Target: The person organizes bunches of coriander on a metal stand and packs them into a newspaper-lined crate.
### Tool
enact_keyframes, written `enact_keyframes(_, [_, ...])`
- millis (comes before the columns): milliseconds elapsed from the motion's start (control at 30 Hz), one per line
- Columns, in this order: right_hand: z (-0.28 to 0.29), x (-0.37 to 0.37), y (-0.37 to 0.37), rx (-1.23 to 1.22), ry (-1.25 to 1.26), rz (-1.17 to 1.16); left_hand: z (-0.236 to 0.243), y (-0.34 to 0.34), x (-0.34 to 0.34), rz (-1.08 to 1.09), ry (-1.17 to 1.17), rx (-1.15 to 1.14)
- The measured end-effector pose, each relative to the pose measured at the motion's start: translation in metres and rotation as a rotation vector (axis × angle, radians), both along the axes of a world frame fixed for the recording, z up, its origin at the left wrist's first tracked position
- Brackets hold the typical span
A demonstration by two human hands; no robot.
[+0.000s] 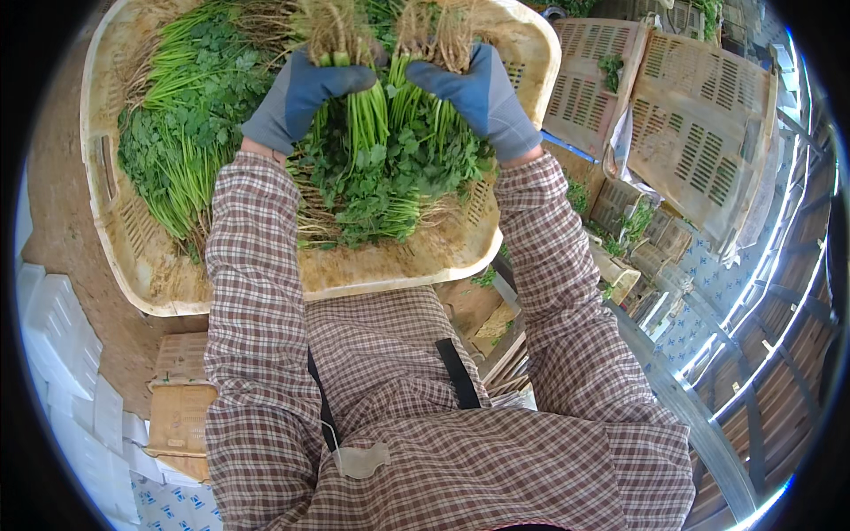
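**Two bunches up, roots skyward**

You have both hands raised over the wide cream basket [124,257]. Your left hand [305,93], in a blue-grey glove, is clenched round one bunch of leafy green herbs [367,115] just below its roots; your right hand [482,93], gloved the same, is clenched round a second bunch [416,111]. Both bunches hang leaf-down, with the pale root tufts [336,31] sticking up above your fists. The two bunches sit side by side, nearly touching, directly above the loose greens [190,133] heaped in the basket.

Step in hand, as I read it: gathering and evening up stems into bundles. The next move likely calls for bringing the two root ends level and keeping both grips firm so no stems slip back down.

Count: two gloved hands, two held bunches, one full basket beneath. To your right, slatted cream crates [699,133] lean in a stack, at least two; further ones behind are too jumbled to count.
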State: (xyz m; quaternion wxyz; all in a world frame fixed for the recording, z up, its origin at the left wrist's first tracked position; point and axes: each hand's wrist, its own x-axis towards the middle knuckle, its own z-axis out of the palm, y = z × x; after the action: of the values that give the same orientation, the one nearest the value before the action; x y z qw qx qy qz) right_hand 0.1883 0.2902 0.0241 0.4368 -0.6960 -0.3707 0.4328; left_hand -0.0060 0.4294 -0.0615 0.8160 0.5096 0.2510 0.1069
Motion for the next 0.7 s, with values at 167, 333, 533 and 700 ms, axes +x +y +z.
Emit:
enact_keyframes(167, [-0.005,-0.004,0.004,0.009,-0.093,0.070,-0.019,-0.009,0.017,0.000,0.209,0.051])
enact_keyframes(333, [-0.019,-0.006,-0.002,0.020,0.060,0.013,-0.019,-0.010,0.012,-0.094,0.202,0.040])
enact_keyframes(533, [-0.002,0.003,-0.028,0.084,0.164,-0.269,-0.059,0.002,-0.002,-0.015,-0.460,-0.715])
enact_keyframes(700, [0.020,-0.028,-0.012,-0.313,-0.265,0.029,-0.035,-0.018,0.013,0.186,-0.084,-0.541])
